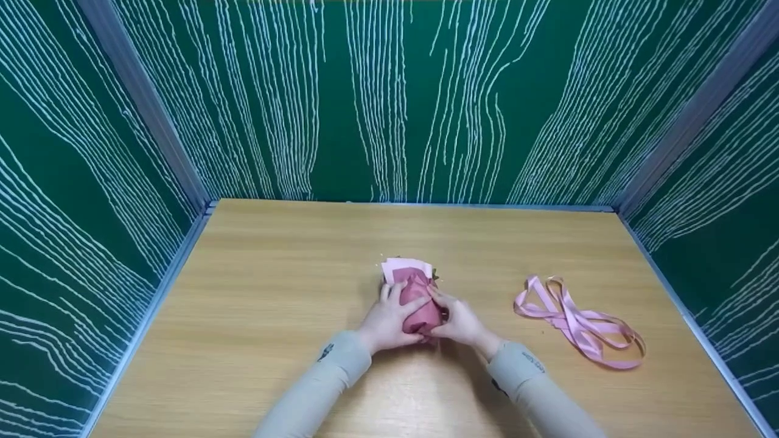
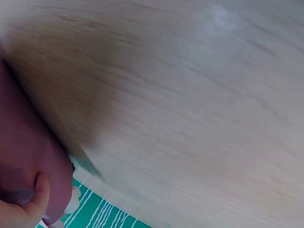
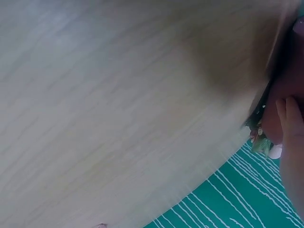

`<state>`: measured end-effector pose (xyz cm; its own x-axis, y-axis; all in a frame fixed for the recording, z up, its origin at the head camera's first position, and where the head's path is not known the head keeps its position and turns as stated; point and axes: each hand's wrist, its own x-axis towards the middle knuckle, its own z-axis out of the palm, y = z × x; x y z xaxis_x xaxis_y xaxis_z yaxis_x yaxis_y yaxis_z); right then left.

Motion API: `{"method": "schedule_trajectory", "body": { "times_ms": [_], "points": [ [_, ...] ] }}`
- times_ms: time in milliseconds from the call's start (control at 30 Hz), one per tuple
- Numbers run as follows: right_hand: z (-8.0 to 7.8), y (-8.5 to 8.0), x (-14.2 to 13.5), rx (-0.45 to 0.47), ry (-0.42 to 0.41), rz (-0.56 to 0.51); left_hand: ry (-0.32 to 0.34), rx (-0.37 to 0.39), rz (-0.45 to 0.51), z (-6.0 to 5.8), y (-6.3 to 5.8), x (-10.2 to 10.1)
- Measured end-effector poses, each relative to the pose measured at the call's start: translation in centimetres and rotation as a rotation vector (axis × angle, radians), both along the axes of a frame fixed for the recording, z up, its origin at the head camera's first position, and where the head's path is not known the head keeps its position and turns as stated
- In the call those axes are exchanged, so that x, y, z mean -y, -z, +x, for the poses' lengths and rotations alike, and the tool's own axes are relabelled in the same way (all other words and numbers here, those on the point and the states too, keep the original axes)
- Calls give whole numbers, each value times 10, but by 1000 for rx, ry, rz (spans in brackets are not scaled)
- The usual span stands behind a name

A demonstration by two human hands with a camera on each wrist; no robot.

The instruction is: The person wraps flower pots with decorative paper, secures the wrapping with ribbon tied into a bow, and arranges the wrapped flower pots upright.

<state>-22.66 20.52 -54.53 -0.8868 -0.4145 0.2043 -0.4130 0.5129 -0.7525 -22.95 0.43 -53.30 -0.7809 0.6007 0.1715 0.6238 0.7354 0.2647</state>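
A small wrapped bouquet [image 1: 421,311] is held between both hands near the middle of the table. Its outer paper is dusty rose, with a pale pink sheet [image 1: 406,263] showing at the far end. Bits of green leaf and small blossoms [image 3: 259,140] peek out there in the right wrist view. My left hand [image 1: 386,322] grips the bouquet from the left, fingers spread over the paper and thumb near its close end. From the right, my right hand [image 1: 459,321] holds the wrap with thumb and fingers; the left wrist view catches the rose paper [image 2: 28,142] at its edge.
A loosely looped pink satin ribbon [image 1: 578,322] lies on the wooden table [image 1: 274,274] to the right of the hands. Green panels [image 1: 331,109] with white wavy lines stand around the back and sides, framed by metal posts [image 1: 146,97].
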Motion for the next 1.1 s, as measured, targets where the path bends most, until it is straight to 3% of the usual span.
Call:
{"method": "schedule_trajectory", "body": {
  "times_ms": [167, 333, 500, 833, 1100],
  "points": [
    [3, -8, -3, 87, -54, 32, -15, 16, -1, 0, 1, -1],
    [0, -25, -21, 233, -118, 78, -23, 46, 27, 1, 4, -3],
    [-8, -36, -55, 306, -3, 104, -27, 61, 43, 1, 6, -4],
    [-12, -23, -118, 197, 354, 232, -49, 120, 52, 1, 6, -3],
    [-10, -12, -140, 171, 442, 313, -40, 92, 46, 1, 3, -2]
  ]
}}
